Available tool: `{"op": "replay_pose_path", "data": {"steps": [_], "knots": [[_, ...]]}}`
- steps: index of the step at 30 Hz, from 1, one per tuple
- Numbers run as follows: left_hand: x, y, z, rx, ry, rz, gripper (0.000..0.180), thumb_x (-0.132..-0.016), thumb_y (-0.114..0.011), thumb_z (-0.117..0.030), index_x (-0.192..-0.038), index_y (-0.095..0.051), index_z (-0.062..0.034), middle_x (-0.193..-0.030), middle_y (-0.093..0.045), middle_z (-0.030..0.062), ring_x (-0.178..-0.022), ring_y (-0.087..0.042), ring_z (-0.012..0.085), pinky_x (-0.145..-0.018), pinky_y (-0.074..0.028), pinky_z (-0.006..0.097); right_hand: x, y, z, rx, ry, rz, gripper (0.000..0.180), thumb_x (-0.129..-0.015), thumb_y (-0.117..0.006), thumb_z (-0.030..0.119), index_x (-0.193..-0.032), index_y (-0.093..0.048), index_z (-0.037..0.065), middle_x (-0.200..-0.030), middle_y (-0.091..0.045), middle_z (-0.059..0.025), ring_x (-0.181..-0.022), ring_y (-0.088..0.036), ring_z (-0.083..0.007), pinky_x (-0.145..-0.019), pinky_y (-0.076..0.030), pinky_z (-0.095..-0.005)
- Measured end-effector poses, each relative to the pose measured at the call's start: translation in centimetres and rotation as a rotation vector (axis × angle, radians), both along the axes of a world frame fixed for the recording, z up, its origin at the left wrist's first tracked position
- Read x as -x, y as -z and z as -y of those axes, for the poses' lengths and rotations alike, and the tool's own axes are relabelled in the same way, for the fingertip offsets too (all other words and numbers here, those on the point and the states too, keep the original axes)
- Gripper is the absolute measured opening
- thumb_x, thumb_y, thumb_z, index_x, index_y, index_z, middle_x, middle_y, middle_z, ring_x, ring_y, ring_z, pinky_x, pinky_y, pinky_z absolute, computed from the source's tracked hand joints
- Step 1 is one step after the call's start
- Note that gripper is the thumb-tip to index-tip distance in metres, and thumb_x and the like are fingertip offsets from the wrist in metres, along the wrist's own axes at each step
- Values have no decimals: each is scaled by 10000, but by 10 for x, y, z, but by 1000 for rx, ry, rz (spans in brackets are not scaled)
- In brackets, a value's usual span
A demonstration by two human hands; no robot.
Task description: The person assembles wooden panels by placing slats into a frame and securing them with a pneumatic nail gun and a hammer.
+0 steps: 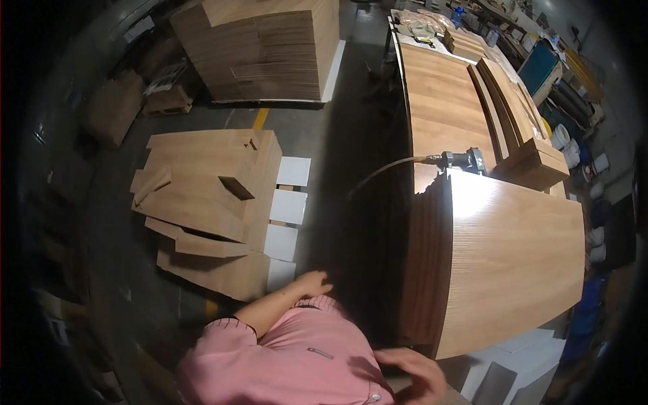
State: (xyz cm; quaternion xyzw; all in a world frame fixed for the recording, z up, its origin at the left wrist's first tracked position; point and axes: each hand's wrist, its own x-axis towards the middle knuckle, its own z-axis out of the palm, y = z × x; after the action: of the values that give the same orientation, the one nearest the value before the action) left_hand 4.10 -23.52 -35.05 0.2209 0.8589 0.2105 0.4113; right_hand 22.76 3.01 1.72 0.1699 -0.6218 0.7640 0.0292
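My left hand (314,283) reaches out past the chest of my pink shirt (283,358), its fingers loosely bent and a little apart. Nothing shows in it. Nearest to it are a pale square piece (281,275) and the stack of wood-grain panels (216,196) on the left. At the lower edge my right hand (415,371) is held beside the shirt with bent, spread fingers and is empty. It is close to the near corner of a tall stack of wood-grain boards (513,250), apart from it.
A dark power tool (462,160) with a hose (381,172) lies behind the tall stack. A long workbench bears more panels (442,101). Farther back on the left stands a large panel stack (270,54). White boards (513,368) stand low at right.
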Motion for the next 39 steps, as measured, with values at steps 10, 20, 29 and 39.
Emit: {"op": "replay_pose_path", "data": {"steps": [10,20,29,39], "knots": [[89,2,21,124,36,637,999,-955,-525,-712,-1593,-282,16,-1520,-489,263,-1434,-457,368,-1145,-390,409,129,71,33,-431,199,667,764,-871,-806,202,-1536,-456,58,-1460,-583,-146,-1332,-562,-266,-1117,-417,-402],[286,-68,-55,-799,-572,306,556,-1029,-643,-233,-1497,-460,6,-1393,-615,193,-1281,-593,238,-1078,-487,360,386,129,46,-580,187,448,581,-963,-686,271,-1448,-526,-7,-1446,-572,-222,-1360,-540,-339,-1136,-418,-404],[445,-241,-145,-1022,-59,-791,509,-868,-748,-187,-1337,-629,-28,-1490,-547,188,-1414,-480,379,-1178,-370,506,567,247,52,914,145,479,722,-1052,-406,599,-1539,-407,66,-1504,-492,-113,-1355,-509,-259,-1129,-405,-405],[667,-81,-112,435,499,-135,562,-967,-610,-423,-1442,-566,-124,-1532,-503,152,-1419,-465,365,-1152,-355,616,687,164,-117,1186,651,379,779,-975,-434,700,-1504,-476,130,-1459,-555,-134,-1146,-603,-340,-949,-487,-522]]}}
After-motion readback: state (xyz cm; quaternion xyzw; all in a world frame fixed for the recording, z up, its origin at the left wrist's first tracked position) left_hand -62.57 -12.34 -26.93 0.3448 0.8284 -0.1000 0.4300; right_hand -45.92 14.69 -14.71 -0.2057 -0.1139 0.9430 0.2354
